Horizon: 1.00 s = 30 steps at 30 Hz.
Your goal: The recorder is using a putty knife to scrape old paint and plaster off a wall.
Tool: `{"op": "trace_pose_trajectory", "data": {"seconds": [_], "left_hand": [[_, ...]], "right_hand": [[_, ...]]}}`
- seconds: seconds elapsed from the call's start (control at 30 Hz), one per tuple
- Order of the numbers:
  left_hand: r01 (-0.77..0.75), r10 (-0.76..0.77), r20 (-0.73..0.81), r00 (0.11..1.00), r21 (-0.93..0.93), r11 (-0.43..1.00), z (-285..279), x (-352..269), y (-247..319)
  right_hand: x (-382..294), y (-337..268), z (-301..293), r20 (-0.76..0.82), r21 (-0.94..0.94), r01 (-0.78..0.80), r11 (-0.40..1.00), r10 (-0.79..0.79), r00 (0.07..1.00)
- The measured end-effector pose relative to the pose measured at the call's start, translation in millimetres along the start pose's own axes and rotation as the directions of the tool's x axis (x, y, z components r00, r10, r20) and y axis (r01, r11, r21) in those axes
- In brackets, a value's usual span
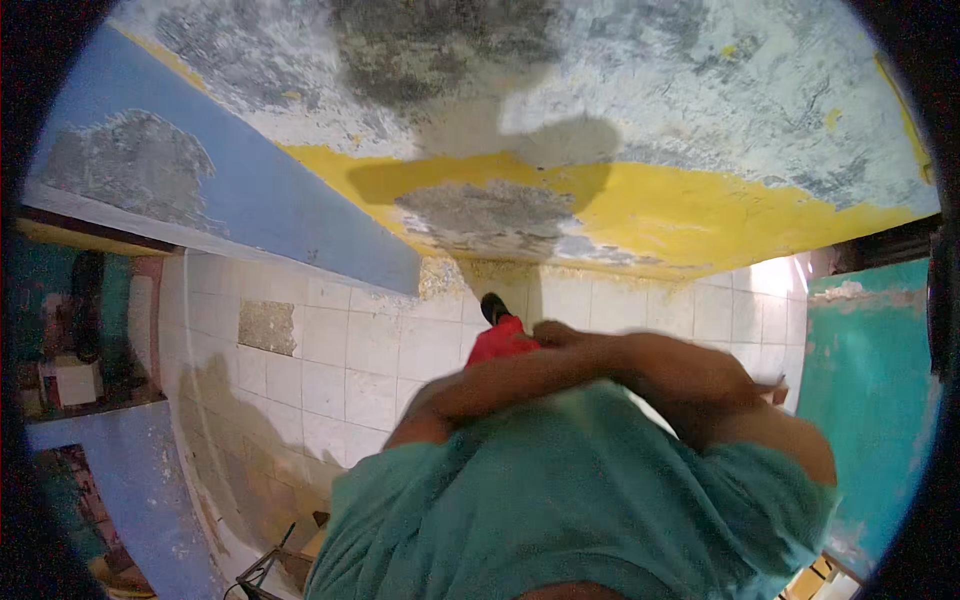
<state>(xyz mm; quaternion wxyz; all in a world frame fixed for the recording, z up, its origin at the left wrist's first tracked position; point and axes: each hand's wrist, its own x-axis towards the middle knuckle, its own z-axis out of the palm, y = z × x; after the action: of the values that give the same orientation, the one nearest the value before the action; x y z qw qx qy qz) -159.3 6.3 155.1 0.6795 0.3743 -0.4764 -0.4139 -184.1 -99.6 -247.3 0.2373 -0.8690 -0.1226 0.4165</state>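
My forearms cross in front of my teal T-shirt [555, 495]. My right hand [555, 334] shows only in part, beyond the crossed forearms and beside the red cloth of my lower garment [496, 339]. Whether it holds anything is hidden. My left forearm [517, 386] runs across to the right arm, where my left hand [701, 375] blurs into that arm and its fingers cannot be made out. A small brown piece [778, 391] sticks out past the right arm, too blurred to name. One dark shoe [493, 307] stands on the floor tiles.
Ahead rises a wall with yellow paint [675, 210] and bare grey plaster patches. A blue wall section [300, 202] projects at left. White floor tiles [375, 337] include a broken patch [266, 328]. A teal panel [862, 375] stands right; a metal frame [274, 559] lies lower left.
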Motion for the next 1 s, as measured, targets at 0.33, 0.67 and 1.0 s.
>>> {"op": "trace_pose_trajectory", "data": {"seconds": [0.33,0.67,1.0], "left_hand": [[-0.039,0.224,0.721,0.656,-0.264,0.964,89,91,77],[-0.038,0.17,0.716,0.677,-0.196,0.98,42,155,63],[0.031,0.017,0.71,0.704,-0.054,0.998,11,178,70]], "right_hand": [[-58,-14,76,0.001,0.121,-0.136,0.983,0.137,0.991],[-74,20,-1,-0.007,0.174,-0.276,0.945,0.281,0.96],[-88,27,-76,-0.06,0.165,-0.141,0.976,0.152,0.986]]}}
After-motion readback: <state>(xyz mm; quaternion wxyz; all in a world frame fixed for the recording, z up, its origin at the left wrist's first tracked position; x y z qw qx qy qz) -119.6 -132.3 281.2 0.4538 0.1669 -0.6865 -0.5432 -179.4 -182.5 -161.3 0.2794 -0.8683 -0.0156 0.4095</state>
